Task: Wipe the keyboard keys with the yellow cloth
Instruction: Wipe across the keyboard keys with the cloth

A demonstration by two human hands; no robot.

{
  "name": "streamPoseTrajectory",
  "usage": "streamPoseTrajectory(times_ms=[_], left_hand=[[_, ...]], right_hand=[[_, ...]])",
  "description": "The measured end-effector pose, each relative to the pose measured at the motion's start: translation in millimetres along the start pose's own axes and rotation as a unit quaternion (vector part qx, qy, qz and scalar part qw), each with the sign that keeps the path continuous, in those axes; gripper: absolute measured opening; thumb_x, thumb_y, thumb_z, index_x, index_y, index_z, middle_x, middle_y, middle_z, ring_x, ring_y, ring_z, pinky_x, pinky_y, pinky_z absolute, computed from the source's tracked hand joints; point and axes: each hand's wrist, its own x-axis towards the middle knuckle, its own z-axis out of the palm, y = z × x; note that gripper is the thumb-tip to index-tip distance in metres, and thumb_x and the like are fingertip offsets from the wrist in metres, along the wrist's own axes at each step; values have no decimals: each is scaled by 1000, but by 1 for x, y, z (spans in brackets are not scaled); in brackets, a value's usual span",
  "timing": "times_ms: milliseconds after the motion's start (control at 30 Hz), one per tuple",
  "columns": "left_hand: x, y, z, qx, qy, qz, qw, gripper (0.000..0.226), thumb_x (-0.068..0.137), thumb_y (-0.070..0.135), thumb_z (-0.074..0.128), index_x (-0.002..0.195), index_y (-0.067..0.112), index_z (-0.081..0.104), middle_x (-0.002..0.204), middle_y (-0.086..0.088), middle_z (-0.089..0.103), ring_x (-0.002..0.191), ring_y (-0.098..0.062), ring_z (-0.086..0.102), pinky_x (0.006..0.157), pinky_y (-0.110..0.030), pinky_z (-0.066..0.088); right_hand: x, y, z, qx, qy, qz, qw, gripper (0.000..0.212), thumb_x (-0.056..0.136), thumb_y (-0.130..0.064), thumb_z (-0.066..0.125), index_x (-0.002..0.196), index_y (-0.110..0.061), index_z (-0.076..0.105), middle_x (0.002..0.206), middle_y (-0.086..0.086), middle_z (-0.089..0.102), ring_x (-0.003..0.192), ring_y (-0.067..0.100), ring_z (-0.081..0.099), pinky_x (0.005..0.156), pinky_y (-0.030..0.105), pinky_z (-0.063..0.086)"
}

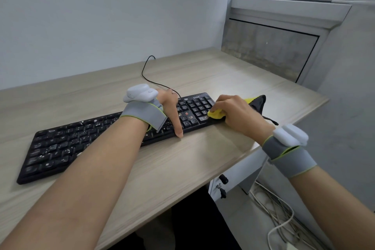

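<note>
right hand [239,113]: fingers curled tight on the yellow cloth [216,114], pressing it onto the number pad, right of centre | left hand [169,107]: holds nothing; fingers over the back edge, thumb on the near edge | black keyboard [67,144]: slanting across the wooden desk [203,168]; keys speckled white at lower left

A single head-worn wide-angle view looks forward and down, close over the desk [203,158] (edges bowed by the lens), with the keyboard [60,148] running from 8 toward 1 o'clock.
</note>
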Motion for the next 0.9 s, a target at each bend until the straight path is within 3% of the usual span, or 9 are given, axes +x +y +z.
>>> streamPoseTrajectory(times_ms=[167,367,567,767,900], left_hand=[[-1,0,0,-4,-11,0,1000,102,41,69,81,117,10,48,121,-4,48,109,-25,51,95,-39,48],[-1,0,0,0,-9,-5,1000,105,38,71,81,119,10,50,121,-4,50,109,-25,52,95,-39,48],[-1,-1,0,-5,-9,-3,1000,108,40,69,81,123,9,47,122,-4,49,110,-25,52,95,-39,48],[0,0,0,3,-5,-5,1000,105,40,70,81,120,9,50,120,-4,51,109,-24,53,95,-39,48],[1,-1,1,0,-3,-4,1000,106,38,70,81,119,11,46,120,-2,46,109,-24,50,95,-39,47]], right_hand=[[-11,-12,10,31,-3,-49,998,51,71,20,44,106,-8,68,110,11,63,96,32,59,79,44,50],[-4,-8,7,10,21,-6,1000,54,72,22,40,108,-9,66,112,11,61,96,34,58,79,46,51],[-7,-16,14,32,13,-60,998,55,70,24,42,108,-6,67,112,11,63,100,31,58,82,43,50],[3,-9,13,-3,36,-16,999,55,71,23,40,111,-7,64,113,12,61,99,34,55,79,42,50],[6,-16,21,12,34,-31,999,57,70,24,41,112,-7,64,114,11,61,101,32,55,80,39,49]])
